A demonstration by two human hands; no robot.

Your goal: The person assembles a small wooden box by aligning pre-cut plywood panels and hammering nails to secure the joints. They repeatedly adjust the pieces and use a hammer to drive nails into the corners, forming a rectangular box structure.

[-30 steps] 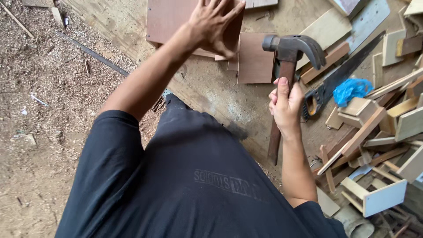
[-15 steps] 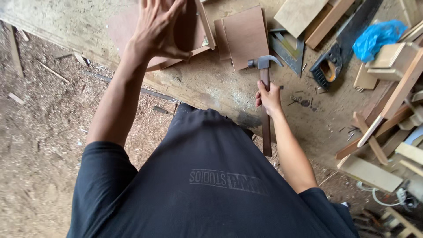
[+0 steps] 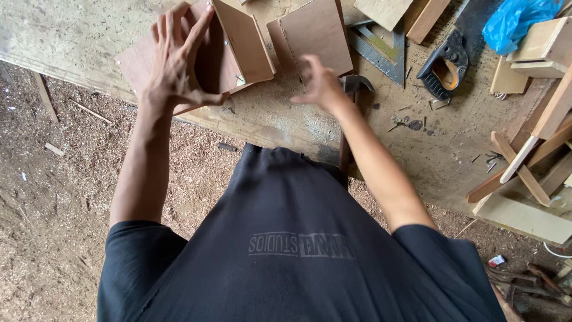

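- Presently, L hand (image 3: 176,62): fingers (image 3: 170,27) spread, palm pressed on the rear of a brown plywood box assy (image 3: 229,50), thumb hooked at its lower edge.
- Box assy sits tilted at the worktop (image 3: 89,45) near edge, one panel standing upright, small nails visible along the joint.
- R hand (image 3: 319,83): blurred, fingers loosely apart, gripping nothing; hovers just above the hammer (image 3: 354,89).
- Hammer lies on worktop, head partly hidden behind R hand, handle running toward the person.
- Loose plywood panel (image 3: 313,36) lies flat just beyond R hand; metal square (image 3: 378,50) and handsaw (image 3: 444,65) further right.
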